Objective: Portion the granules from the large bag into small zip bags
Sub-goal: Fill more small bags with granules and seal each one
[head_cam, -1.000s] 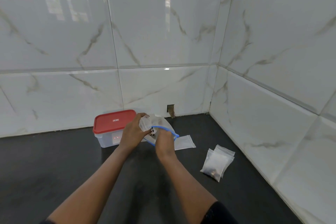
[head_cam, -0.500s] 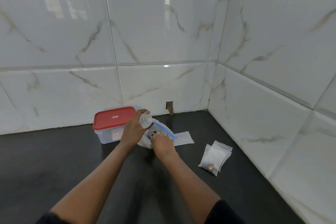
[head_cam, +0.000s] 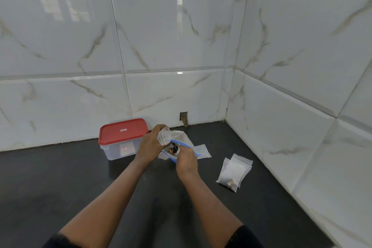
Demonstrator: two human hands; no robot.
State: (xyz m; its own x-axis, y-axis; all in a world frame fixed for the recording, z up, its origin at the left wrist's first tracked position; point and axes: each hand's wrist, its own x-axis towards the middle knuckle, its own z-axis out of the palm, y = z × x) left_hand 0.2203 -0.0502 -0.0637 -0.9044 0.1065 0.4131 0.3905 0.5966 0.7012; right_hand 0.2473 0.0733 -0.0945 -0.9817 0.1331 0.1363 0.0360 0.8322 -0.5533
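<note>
- Plainly, the counter (head_cam: 60, 187) is the workbench: dark and flat, set into a tiled corner, with everything within arm's reach.
- The tub (head_cam: 122, 139), red lid on, stands against the wall left of the hands. Being closed, it seems out of use for now.
- The big bag (head_cam: 182, 137) lies on the counter just right of the tub. Its blue zip mouth gapes toward the person, likely so a hand can get in from the front.
- The filled bags (head_cam: 234, 171) are heaped to the right, well apart, probably a done pile kept off the work spot.
- The left hand (head_cam: 150, 144) grips the small bag (head_cam: 164, 137) with fingers curled round it. It is held just above the big bag's opening, so spills would likely drop back in.
- The right hand (head_cam: 186, 160) reaches to the big bag's mouth with its back to the camera. I cannot tell whether its fingers pinch anything.
- A spare bag (head_cam: 203, 150) lies flat beside the big bag, probably next in line.
- The granules (head_cam: 174, 148), dark bits, show inside the big bag's mouth between the hands.
</note>
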